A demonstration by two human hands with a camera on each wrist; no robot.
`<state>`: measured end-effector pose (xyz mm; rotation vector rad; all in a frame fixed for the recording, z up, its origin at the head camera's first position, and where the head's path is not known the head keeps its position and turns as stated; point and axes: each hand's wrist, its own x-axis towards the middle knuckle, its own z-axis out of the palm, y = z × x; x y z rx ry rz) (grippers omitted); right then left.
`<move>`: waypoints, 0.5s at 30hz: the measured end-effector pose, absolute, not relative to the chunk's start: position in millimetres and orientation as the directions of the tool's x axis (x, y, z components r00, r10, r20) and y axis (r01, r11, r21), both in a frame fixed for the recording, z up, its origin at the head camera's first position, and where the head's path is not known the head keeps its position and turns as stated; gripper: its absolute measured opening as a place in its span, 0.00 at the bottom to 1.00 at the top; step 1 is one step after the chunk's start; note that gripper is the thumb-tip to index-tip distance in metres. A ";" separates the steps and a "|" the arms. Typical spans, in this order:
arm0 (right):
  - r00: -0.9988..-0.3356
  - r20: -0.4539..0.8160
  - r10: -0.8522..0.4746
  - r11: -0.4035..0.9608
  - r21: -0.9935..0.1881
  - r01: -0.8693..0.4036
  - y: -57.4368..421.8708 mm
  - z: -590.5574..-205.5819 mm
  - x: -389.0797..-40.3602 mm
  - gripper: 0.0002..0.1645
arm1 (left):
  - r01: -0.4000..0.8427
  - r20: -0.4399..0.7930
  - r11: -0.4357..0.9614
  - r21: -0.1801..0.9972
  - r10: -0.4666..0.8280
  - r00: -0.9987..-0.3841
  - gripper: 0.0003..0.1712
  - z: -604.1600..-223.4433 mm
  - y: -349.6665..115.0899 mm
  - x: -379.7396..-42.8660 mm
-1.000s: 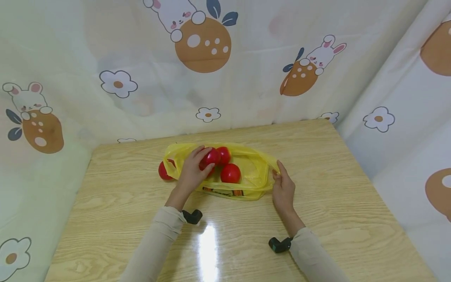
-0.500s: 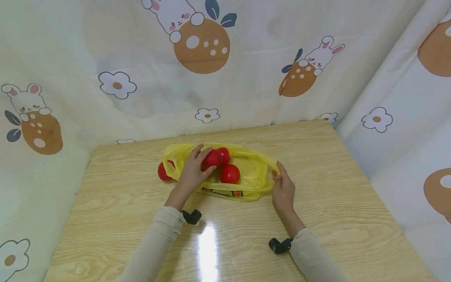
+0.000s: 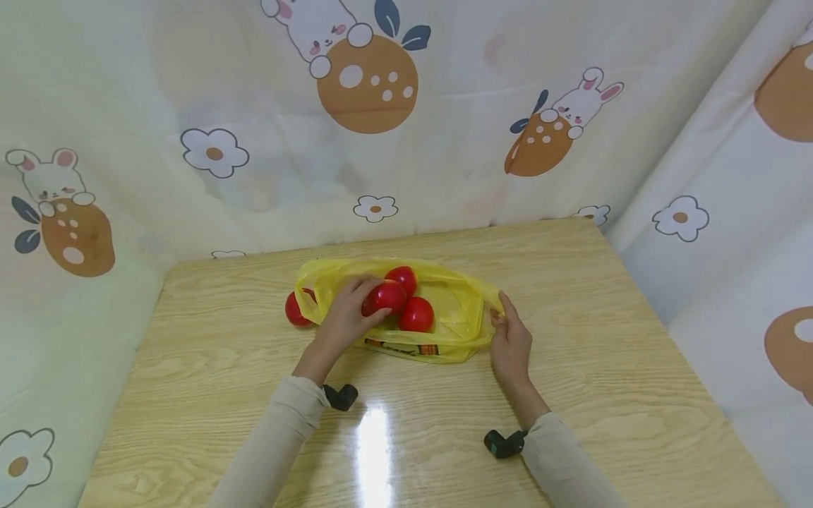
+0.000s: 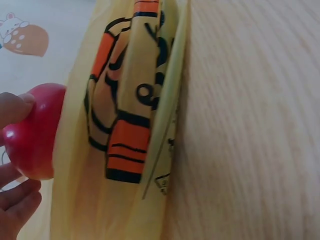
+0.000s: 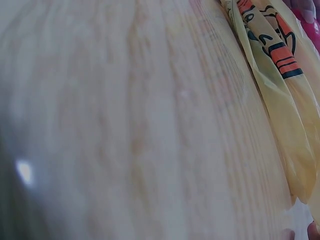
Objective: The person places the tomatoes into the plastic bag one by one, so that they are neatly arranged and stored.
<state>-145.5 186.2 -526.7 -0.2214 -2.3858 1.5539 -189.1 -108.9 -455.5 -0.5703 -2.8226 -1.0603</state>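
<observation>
A yellow plastic bag (image 3: 457, 348) lies on the table with its mouth held wide. My left hand (image 3: 343, 317) grips a red apple (image 3: 389, 298) over the bag's mouth, thumb on the near side. In the left wrist view that apple (image 4: 42, 135) shows just past the bag's edge, with fingertips around it. Two more red apples sit inside the bag, one behind (image 3: 406, 277) and one in front to the right (image 3: 417, 315). My right hand (image 3: 512, 346) pinches the bag's right end between thumb and fingers. In the right wrist view only its fingertips show.
Another red apple (image 3: 296, 309) rests at the bag's left end, partly covered by yellow plastic. The wooden table (image 3: 603, 367) runs back to a printed curtain (image 3: 457, 155), and another curtain side hangs at the right.
My left hand has lowered the gripped apple slightly toward me and to the right, close to the front apple in the bag. My right hand stays in place on the bag.
</observation>
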 end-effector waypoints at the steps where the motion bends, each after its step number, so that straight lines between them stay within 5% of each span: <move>1: -0.948 0.150 0.280 0.408 -0.913 -0.024 186.3 -527.0 -145.5 0.30 | 0.371 0.195 0.691 0.620 0.323 -0.926 0.30 -455.7 -108.5 -188.6; 15: -0.945 0.169 0.279 0.403 -0.914 -0.045 186.3 -528.3 -144.1 0.31 | 0.416 0.191 0.728 0.545 0.375 -0.907 0.31 -459.5 -105.2 -182.6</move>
